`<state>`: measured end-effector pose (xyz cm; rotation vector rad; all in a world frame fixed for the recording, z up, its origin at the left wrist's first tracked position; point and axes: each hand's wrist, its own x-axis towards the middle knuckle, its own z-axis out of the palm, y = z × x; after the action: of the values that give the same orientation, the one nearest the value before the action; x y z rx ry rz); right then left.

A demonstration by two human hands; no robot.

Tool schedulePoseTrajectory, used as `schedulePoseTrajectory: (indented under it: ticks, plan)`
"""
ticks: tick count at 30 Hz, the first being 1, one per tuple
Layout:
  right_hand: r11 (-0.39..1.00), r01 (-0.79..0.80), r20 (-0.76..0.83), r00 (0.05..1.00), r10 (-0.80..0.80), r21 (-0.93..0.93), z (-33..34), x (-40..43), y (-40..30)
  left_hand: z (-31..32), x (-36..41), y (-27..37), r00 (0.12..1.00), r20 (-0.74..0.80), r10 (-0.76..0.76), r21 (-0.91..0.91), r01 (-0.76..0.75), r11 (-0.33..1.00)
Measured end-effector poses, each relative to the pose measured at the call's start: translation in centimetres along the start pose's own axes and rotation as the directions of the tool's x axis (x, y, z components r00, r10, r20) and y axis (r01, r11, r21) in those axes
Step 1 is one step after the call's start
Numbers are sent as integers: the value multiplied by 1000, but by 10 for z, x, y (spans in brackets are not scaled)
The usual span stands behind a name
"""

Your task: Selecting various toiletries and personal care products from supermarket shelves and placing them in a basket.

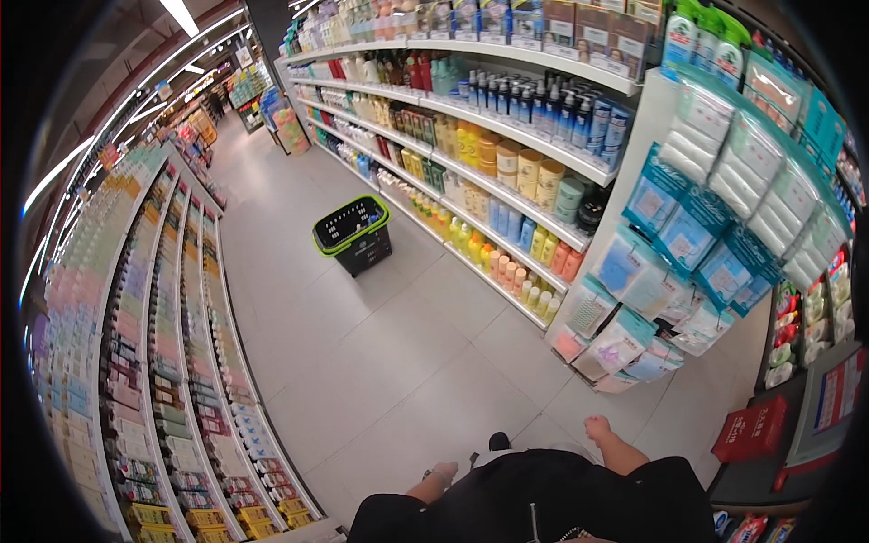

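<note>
My left hand (445,470) hangs low beside my black top, a watch or band at its wrist; nothing shows in it, and its fingers are too small to read. On the other side, my right hand (597,427) is held out from my body with its fingers curled in, and no object is visible in it. Ahead on the tiled floor stands a black shopping basket (364,252) with a bright green rim and a few small items inside. Neither hand touches it. The tip of a dark shoe (499,441) shows below me.
Shelves of bottles and jars (506,163) line the aisle's right side, ending in hanging packs (686,237). Long shelves of packaged goods (163,366) run along the left. A red box (750,429) rests on a dark surface at lower right.
</note>
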<state>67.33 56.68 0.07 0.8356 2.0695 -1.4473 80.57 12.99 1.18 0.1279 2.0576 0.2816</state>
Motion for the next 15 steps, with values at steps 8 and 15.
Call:
schedulePoseTrajectory:
  ticks: [8, 15]
  plan:
    - [944, 33, 35, 999, -23, -328, 44, 28, -57, 80, 8, -43, 975, -4, -224, -662, 165, 731]
    - [848, -35, 95, 990, 101, -529, 96, 36, -102, 153, 45, -109, 927, -71, -368, -853, 135, 505]
